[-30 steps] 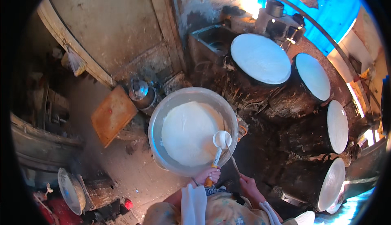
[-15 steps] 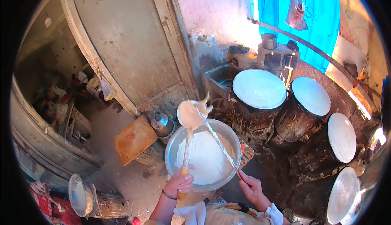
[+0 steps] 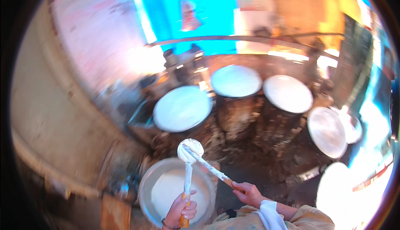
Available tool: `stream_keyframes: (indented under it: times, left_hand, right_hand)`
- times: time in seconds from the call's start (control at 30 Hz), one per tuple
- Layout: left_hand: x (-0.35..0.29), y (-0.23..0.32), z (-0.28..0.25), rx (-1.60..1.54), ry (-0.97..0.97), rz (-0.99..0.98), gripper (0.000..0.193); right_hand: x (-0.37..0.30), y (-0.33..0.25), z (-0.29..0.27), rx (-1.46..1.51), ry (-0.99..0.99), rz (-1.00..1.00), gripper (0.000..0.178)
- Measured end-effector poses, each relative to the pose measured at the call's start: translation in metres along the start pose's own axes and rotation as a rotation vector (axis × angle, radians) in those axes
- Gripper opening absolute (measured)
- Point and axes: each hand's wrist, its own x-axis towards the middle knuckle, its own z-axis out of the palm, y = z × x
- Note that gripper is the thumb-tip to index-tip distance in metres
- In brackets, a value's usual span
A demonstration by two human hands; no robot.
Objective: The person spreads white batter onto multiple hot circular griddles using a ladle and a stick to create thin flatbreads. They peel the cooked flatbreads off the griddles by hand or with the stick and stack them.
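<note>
My left hand (image 3: 181, 211) is closed around the yellow grip of a long-handled ladle (image 3: 188, 180), held bowl-outward. The ladle's handle and round bowl are coated in pale batter. In my right hand (image 3: 251, 195) is the bare wooden end of a thin stick (image 3: 213, 171), otherwise whitened with batter. The stick's far end lies over the ladle's bowl. Beneath the ladle stands a wide metal basin (image 3: 145, 187) of creamy white batter (image 3: 167, 194). The ladle's bowl now hangs at the basin's far edge.
Several round pale plates curve around from ahead to my right, among them one at the left (image 3: 182, 109), another behind (image 3: 236, 81) and a third (image 3: 287, 93), on dark sooty stoves. A wooden board (image 3: 115, 213) is left of the basin. A pole (image 3: 258, 39) crosses behind the plates.
My view has swung to the right, so the basin and plates appear farther left. The batter splashing off the ladle's edge no longer shows. Both hands keep their holds.
</note>
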Motion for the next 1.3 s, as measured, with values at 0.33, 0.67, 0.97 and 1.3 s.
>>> stream_keyframes:
  times: [0.33, 0.67, 0.97, 1.3]
  left_hand:
    - [0.215, -0.036, 0.212, 0.513, -0.452, -0.533, 0.050]
    - [0.406, -0.246, 0.369, 1.092, -0.655, -0.659, 0.051]
    - [0.542, -0.352, 0.373, 1.706, -0.743, -0.152, 0.054]
    - [0.613, -0.328, 0.379, 1.922, -0.967, 0.338, 0.045]
  right_hand:
    - [-0.056, 0.050, -0.147, -0.310, 0.849, 0.216, 0.035]
    - [-0.091, 0.129, -0.258, -0.017, 1.540, 0.651, 0.029]
    - [-0.082, 0.220, -0.316, 0.627, 1.700, 0.632, 0.021]
    - [-0.022, 0.203, -0.344, 1.041, 1.717, 0.596, 0.019]
